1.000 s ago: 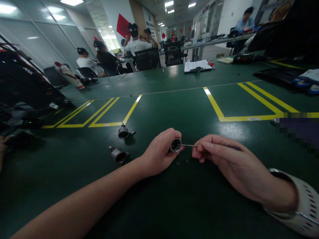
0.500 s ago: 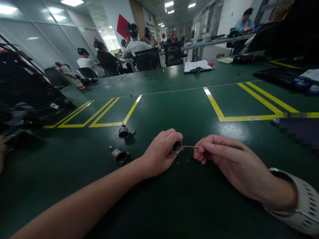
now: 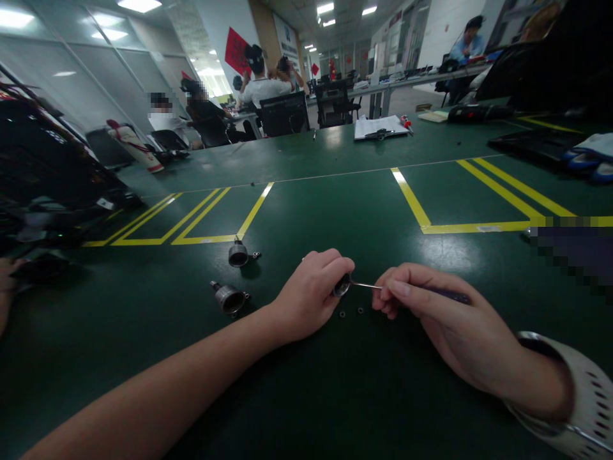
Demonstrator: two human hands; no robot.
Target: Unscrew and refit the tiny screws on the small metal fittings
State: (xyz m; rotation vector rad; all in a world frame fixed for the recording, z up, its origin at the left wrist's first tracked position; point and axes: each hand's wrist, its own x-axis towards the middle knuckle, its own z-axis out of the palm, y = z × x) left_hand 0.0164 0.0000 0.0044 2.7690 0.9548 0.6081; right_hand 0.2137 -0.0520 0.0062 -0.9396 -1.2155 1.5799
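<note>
My left hand (image 3: pixel 311 297) is closed around a cup-shaped metal part (image 3: pixel 341 287), its round mouth turned toward my right. Between the fingers of my right hand (image 3: pixel 431 313) is a screwdriver (image 3: pixel 453 294) with a dark handle. Its thin shaft reaches the rim of the held part; whether the tip is inside or only touching is not clear. Two tiny dark rings (image 3: pixel 342 314) lie on the table just below. To the left stand two similar metal cups, a farther one (image 3: pixel 238 254) and a nearer one (image 3: pixel 228 299), with small metal rings beside them.
The green table (image 3: pixel 306 396) carries yellow tape lines (image 3: pixel 410 198). A clipboard with paper (image 3: pixel 380 128) lies at the far edge. Dark equipment (image 3: pixel 48 166) stands at the left, with another person's hand (image 3: pixel 7 284) near it. A dark pixelated area (image 3: pixel 575 249) covers the right side.
My left hand has shifted slightly right and turned the metal part a little. The screwdriver now slants more, its handle end lower, with my right hand slightly lower too.
</note>
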